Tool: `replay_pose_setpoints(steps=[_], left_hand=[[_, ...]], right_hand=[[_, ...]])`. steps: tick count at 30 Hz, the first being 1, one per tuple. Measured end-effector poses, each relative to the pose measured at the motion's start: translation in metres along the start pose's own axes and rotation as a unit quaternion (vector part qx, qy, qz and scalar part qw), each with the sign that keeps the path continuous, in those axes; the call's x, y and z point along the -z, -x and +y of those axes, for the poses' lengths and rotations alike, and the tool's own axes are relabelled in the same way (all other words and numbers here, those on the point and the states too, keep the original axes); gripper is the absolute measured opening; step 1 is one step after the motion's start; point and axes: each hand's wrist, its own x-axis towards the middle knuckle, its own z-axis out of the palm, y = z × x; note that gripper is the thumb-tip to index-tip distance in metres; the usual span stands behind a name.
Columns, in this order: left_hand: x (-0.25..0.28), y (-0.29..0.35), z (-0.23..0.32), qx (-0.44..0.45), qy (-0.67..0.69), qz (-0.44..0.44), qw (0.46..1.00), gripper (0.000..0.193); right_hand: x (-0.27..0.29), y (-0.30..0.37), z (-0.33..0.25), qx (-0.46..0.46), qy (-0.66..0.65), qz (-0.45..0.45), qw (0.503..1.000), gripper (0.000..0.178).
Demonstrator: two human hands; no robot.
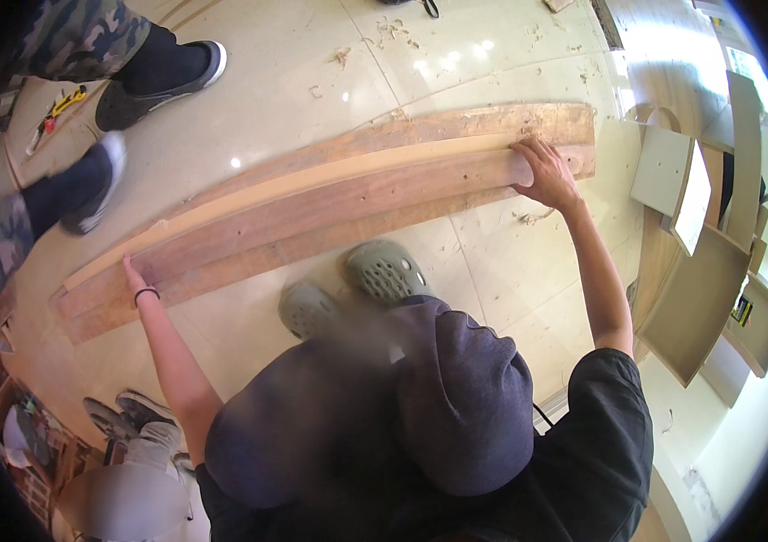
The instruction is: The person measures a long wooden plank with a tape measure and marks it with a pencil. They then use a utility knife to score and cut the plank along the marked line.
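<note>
My hands are far apart, one at each end of a long wooden plank (330,203) lying on the tiled floor (293,63). My right hand (542,172) wraps over its rounded far end; my left hand (134,271) rests flat on the near end, though I cannot tell whether the fingers grip. The plank lies on top of wider boards (492,122). My grey clogs (384,269) stand just beside it. Another person's dark shoes (153,86) are nearby.

A small yellow-and-black label (743,310) sits on the right-hand wooden panels (700,307).
</note>
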Motion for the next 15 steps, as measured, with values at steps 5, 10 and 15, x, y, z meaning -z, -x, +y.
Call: replay_pose_setpoints(steps=[5,10,15], left_hand=[[0.001,0.001,-0.001,0.002,-0.009,0.002,1.000,0.094],[-0.003,0.016,0.005,0.011,0.013,0.043,0.999,0.102],[-0.007,0.037,0.010,0.005,-0.016,0.071,0.997,0.104]], right_hand=[[-0.002,0.001,0.004,0.015,0.003,0.010,1.000,0.074],[-0.002,0.003,0.002,0.020,-0.007,0.033,0.999,0.078],[-0.004,0.004,0.000,-0.001,-0.021,0.026,0.999,0.082]])
